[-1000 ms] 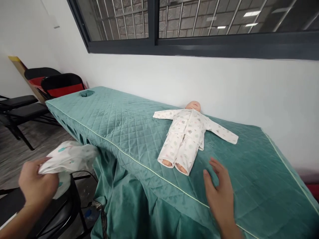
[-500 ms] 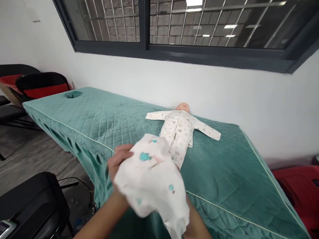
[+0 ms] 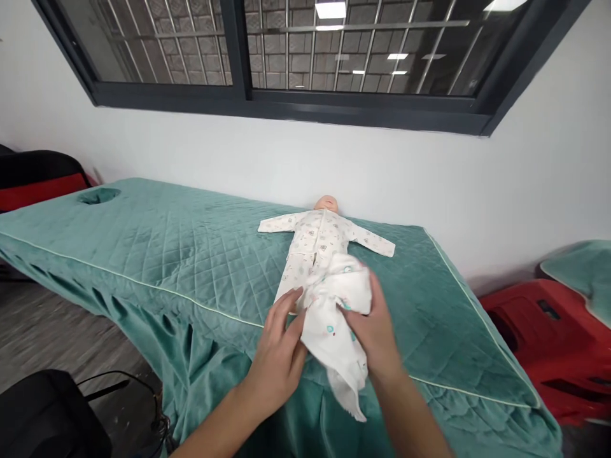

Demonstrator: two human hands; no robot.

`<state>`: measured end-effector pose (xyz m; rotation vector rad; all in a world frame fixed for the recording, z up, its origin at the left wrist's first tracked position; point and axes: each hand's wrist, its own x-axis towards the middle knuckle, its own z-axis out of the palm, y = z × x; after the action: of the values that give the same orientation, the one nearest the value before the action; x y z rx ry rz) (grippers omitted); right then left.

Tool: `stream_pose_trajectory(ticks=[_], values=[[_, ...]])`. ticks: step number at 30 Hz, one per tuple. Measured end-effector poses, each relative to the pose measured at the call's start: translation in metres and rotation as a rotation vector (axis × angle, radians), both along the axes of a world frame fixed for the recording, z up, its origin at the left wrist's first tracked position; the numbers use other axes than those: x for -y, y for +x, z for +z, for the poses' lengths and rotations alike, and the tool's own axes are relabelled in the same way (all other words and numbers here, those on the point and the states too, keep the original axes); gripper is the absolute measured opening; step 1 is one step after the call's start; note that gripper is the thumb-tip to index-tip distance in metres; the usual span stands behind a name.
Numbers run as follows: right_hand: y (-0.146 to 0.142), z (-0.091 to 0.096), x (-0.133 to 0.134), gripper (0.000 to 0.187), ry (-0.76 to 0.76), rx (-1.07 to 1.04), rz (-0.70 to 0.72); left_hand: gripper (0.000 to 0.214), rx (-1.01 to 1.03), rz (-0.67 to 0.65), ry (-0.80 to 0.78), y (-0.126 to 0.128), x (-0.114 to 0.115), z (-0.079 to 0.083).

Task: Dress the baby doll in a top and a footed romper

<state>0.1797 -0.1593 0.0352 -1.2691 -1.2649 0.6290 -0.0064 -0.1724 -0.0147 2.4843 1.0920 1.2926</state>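
A crumpled white cloth (image 3: 334, 324) with small teal prints is bunched between my hands, above the near edge of the bed. My right hand (image 3: 375, 327) grips its right side, thumb on top and fingers behind. My left hand (image 3: 281, 346) pinches the left edge with bent fingers. One corner of the cloth hangs down towards me. Just beyond it a baby doll (image 3: 319, 232) lies on its back in a white printed top and trousers, arms spread out. The cloth hides the lower part of the doll's legs.
The doll rests on a massage bed (image 3: 191, 248) with a quilted green cover and a face hole at the left. Behind are a white wall and a barred window. Red plastic equipment (image 3: 539, 343) stands at the right, a black chair (image 3: 52, 413) at the lower left.
My view has turned to the right. The cloth, spread wide before, is now gathered smaller between my hands, and both hands show more fully at its sides.
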Motion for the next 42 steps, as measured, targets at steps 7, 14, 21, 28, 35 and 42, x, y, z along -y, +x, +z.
stream_pose_trajectory(ticks=[7,14,21,28,35,42], values=[[0.101,0.069,-0.013,0.076,0.166,0.525,-0.519,0.063,-0.085,0.014,0.030,-0.020,-0.001,-0.027],[0.192,-0.034,-0.039,0.057,-0.426,0.933,-0.483,0.050,-0.047,0.080,-0.048,-0.032,-0.015,-0.046],[0.173,-0.059,-0.034,0.057,-0.234,0.980,-0.635,0.035,0.071,0.133,-0.123,-0.039,-0.060,-0.045],[0.103,-0.040,-0.065,0.046,0.105,0.829,-0.437,0.038,0.261,0.167,-0.221,-0.005,-0.161,-0.016],[0.061,-0.036,-0.187,0.051,0.006,0.331,-0.214,0.034,0.297,0.065,-0.419,0.073,-0.296,0.028],[0.047,-0.031,-0.284,0.043,-0.010,0.317,-0.069,0.038,0.203,-0.046,-0.432,0.104,-0.348,0.020]])
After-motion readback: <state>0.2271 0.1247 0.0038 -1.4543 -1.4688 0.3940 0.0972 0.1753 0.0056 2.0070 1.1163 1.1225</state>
